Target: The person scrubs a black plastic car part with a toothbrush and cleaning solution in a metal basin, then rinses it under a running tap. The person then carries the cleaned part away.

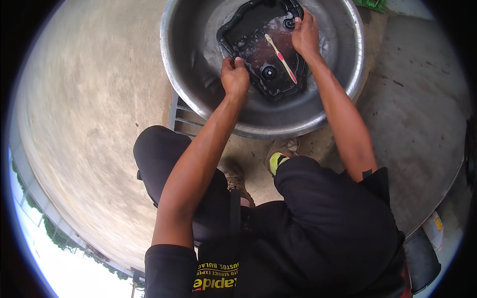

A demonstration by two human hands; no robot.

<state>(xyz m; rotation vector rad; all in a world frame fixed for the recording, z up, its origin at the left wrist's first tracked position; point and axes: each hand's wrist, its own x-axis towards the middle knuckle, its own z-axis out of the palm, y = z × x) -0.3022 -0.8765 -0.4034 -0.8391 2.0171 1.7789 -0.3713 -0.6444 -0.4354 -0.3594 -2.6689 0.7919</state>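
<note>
A black pan [256, 54] with a bolt-hole rim, looking like a vehicle's oil pan, is held tilted inside a wide metal basin [194, 47]. My left hand [235, 78] grips its near-left edge, thumb on top. At the upper right edge, my right hand [305, 37] is closed on the rim, with fingers partly hidden. Across the pan's floor lies a white and pink toothbrush [281, 58]. Dark, sudsy liquid wets the pan. One round black piece [269, 73] sits near its lower edge, and another [288, 23] is beside my right fingers.
The basin stands over a metal grate [185, 119] on a concrete floor [89, 109]. My knees and shoes are close to its near side. A green item [372, 5] lies beyond the basin at the upper right. A black rounded object [421, 260] is at the lower right.
</note>
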